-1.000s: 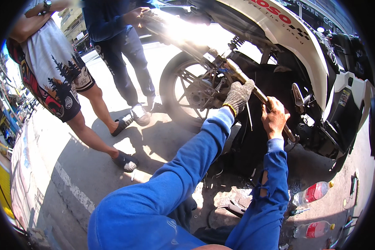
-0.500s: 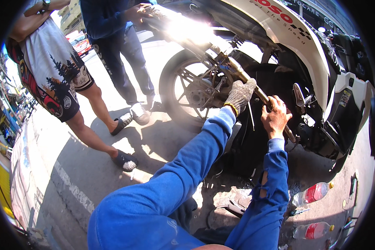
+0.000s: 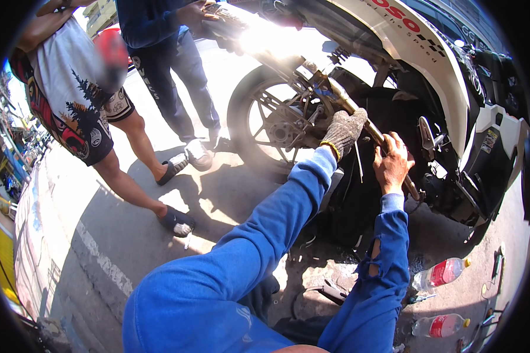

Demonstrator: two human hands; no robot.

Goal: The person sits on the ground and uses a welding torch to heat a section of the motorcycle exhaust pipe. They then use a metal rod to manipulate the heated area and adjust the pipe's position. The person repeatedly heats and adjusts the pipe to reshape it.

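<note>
We crouch beside a white scooter (image 3: 453,94) that fills the frame from twelve to three o'clock, its body panel carrying a band of red and black lettering near the top edge and a small multicoloured sticker (image 3: 489,141) on the lower fairing at three o'clock. The rear wheel (image 3: 277,126), with grey cast spokes, stands on the sunlit pavement (image 3: 100,235) just left of centre.

Two bystanders stand at ten and eleven o'clock: one in a printed white shirt and dark sandals (image 3: 76,112), one in dark blue trousers and pale shoes (image 3: 171,65), that person's hand resting on the scooter's tail.

Running diagonally from the wheel hub toward four o'clock is the brownish exhaust pipe (image 3: 341,100). Our left hand (image 3: 344,130), in a grey knitted glove with a yellow cuff, is wrapped around the pipe. Our right hand (image 3: 393,165), bare, presses on the same pipe just lower down, fingers curled over it.

On the ground at five o'clock lie two clear plastic bottles with red labels and orange caps, one (image 3: 443,273) above the other (image 3: 439,325).
</note>
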